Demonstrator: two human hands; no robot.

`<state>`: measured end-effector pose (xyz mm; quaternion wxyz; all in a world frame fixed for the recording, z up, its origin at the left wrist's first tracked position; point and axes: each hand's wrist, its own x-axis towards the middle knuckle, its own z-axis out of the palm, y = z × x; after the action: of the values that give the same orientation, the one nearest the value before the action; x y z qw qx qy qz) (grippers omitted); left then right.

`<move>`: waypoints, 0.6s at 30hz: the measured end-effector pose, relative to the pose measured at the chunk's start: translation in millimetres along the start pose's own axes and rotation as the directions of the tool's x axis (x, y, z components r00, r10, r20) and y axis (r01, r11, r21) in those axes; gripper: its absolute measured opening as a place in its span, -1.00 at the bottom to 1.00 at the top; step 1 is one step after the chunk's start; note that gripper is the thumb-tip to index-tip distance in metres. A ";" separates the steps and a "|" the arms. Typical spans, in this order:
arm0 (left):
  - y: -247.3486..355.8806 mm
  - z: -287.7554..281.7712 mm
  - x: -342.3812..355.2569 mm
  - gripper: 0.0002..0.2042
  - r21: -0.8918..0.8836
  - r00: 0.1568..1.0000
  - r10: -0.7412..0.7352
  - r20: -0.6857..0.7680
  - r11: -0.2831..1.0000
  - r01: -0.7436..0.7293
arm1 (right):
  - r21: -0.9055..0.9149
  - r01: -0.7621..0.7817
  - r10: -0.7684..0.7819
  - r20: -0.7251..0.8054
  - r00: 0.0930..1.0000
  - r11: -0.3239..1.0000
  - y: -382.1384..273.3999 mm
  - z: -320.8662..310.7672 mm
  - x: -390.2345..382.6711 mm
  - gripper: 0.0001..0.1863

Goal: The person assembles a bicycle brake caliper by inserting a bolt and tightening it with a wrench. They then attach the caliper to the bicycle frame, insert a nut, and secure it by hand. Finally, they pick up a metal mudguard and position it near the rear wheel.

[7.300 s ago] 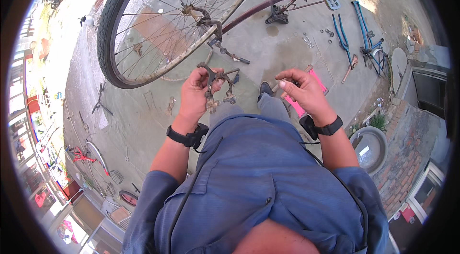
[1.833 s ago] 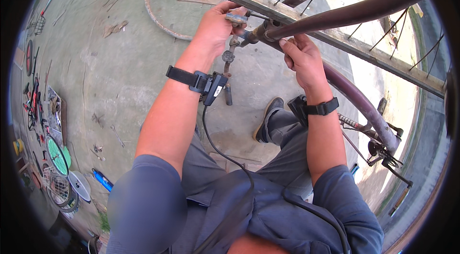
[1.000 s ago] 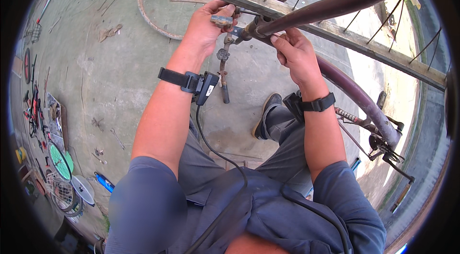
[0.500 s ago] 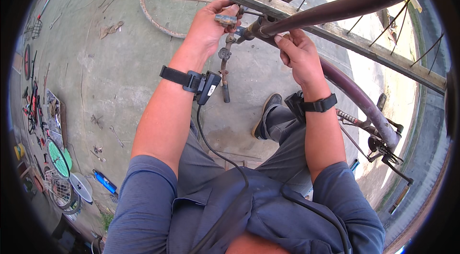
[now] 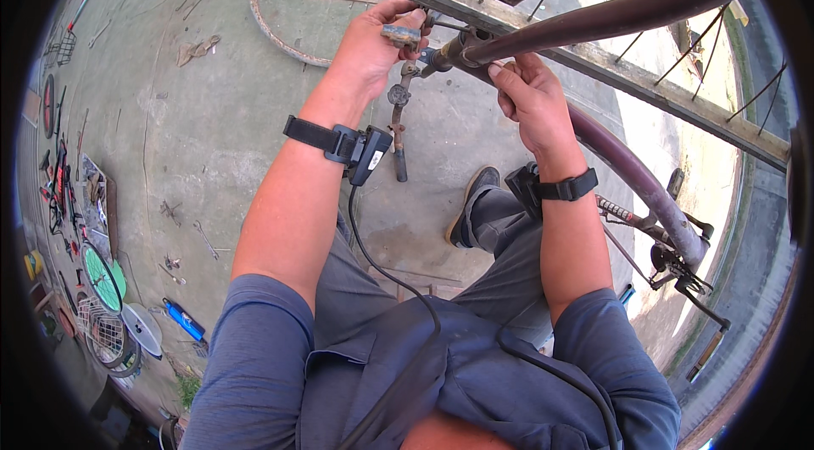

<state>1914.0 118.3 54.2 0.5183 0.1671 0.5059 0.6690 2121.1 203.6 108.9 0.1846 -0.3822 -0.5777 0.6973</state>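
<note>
My left hand (image 5: 373, 47) is raised to the bicycle's wheel rim (image 5: 543, 34) and pinches a small brake part (image 5: 400, 33) against it. From that part a metal brake arm (image 5: 398, 123) hangs down past my wrist. My right hand (image 5: 527, 98) grips the dark purple frame tube (image 5: 619, 13) just where it meets the rim. The bicycle frame (image 5: 632, 174) curves down to the right of my right forearm, toward a pedal and crank (image 5: 678, 263). Both wrists carry black straps.
Below is a bare concrete floor with scattered tools (image 5: 203, 238) and a loose rusty rim (image 5: 271, 22) at the top. Wheels, a green disc (image 5: 102, 276) and other parts lie along the left edge. My shoe (image 5: 471, 204) rests on the floor between my arms.
Seven seconds ago I held parts low in front of my lap beside the wheel. Since then both hands rose to the rim and frame; over the last second they barely shifted.
</note>
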 end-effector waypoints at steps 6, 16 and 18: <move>-0.2 5.1 -0.8 -0.82 -0.023 1.000 -0.010 -0.004 1.000 0.010 | 0.003 -0.003 0.003 -0.001 1.000 1.000 1.3 0.2 0.7 -0.46; -5.9 14.5 1.5 -0.84 -0.062 1.000 0.004 0.027 0.998 -0.002 | 0.005 -0.002 0.002 -0.007 1.000 1.000 1.7 1.7 0.0 -0.49; -7.5 18.1 1.7 -0.86 -0.070 1.000 0.001 0.014 0.998 0.000 | 0.009 0.009 -0.009 -0.002 1.000 1.000 2.1 3.6 0.1 -0.60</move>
<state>1930.8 128.6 55.1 0.5274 0.1535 0.4784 0.6852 2118.7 200.7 106.9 0.1901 -0.3794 -0.5759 0.6987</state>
